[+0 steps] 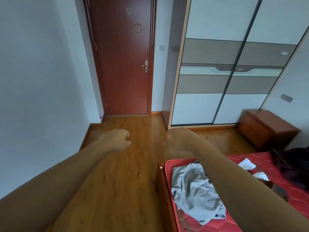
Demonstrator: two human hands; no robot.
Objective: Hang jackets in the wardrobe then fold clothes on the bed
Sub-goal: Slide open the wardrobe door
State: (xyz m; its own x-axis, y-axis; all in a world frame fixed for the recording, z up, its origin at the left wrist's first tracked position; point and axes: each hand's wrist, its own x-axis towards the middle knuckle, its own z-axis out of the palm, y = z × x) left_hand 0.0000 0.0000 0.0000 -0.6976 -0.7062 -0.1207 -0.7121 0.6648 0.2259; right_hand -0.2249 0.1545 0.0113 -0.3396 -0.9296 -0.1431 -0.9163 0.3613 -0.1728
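Glossy wood floor (133, 173); crumpled grey cloth (195, 190) lies on quilted red mattress (189, 223).

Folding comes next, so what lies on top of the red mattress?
A crumpled grey garment, two white pieces and a dark garment; the right forearm hides anything beneath it.

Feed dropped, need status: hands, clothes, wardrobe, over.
Left hand and right hand curled, empty. Dark crumpled garment and crumpled grey garment lie unfolded on red quilted mattress. White-and-brown sliding wardrobe doors shut, blocking hanging.
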